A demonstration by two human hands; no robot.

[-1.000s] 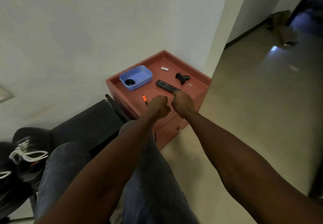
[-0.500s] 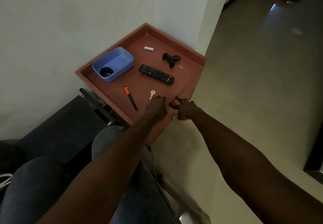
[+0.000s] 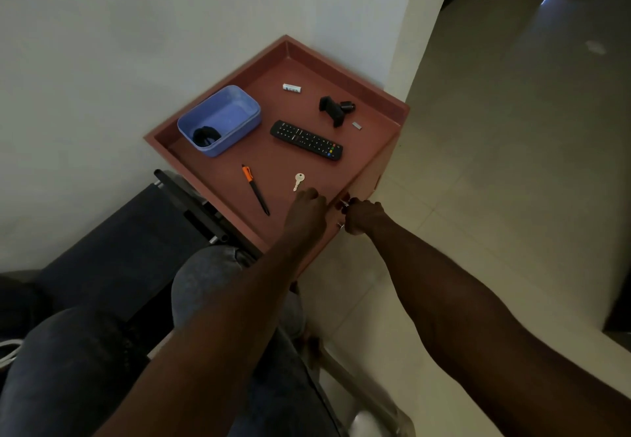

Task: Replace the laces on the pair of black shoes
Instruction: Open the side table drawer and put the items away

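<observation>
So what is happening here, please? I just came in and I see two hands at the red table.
A seated person reaches both hands to the near edge of a red side table. The right hand seems to grip a small handle on the table's front, perhaps a drawer; the left hand rests curled on the top, just below a key. A pen, a remote and a blue tub lie untouched. No shoes are clearly in view.
</observation>
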